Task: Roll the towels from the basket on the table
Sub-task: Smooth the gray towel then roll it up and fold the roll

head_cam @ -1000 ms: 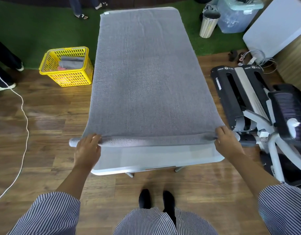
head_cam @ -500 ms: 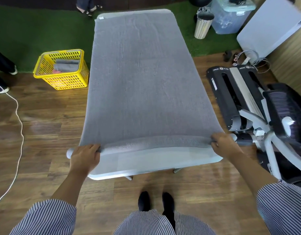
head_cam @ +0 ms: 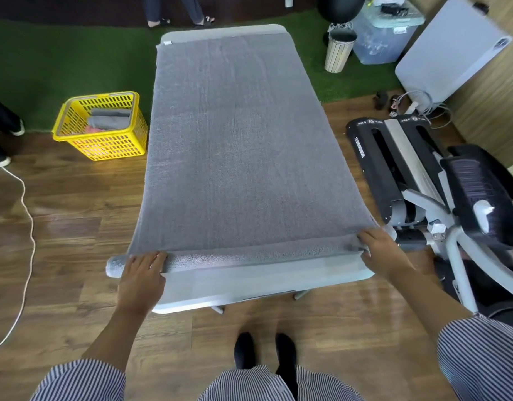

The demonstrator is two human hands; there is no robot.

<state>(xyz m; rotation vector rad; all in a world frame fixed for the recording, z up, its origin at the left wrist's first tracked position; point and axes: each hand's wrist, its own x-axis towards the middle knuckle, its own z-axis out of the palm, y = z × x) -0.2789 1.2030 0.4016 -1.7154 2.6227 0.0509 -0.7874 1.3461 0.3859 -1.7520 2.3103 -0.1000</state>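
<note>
A large grey towel (head_cam: 237, 146) lies spread along the white table (head_cam: 249, 285), covering nearly all of it. Its near edge is rolled into a thin tube (head_cam: 249, 254) that runs across the table and sticks out past the left side. My left hand (head_cam: 142, 273) rests on the tube's left end with fingers laid over it. At the tube's right end my right hand (head_cam: 379, 247) holds the roll, fingers over it. A yellow basket (head_cam: 104, 140) stands on the floor to the left with folded grey and pink towels inside.
An exercise machine (head_cam: 423, 183) stands close to the table's right side. A slatted bin (head_cam: 337, 50) and a plastic storage box (head_cam: 382, 33) sit at the far right. A white cable (head_cam: 26, 227) trails over the wooden floor at left. People's legs stand at the far end and left.
Both hands have pushed the rolled edge a little further up the table, and the roll has grown slightly thicker. The camera has tilted up a bit.
</note>
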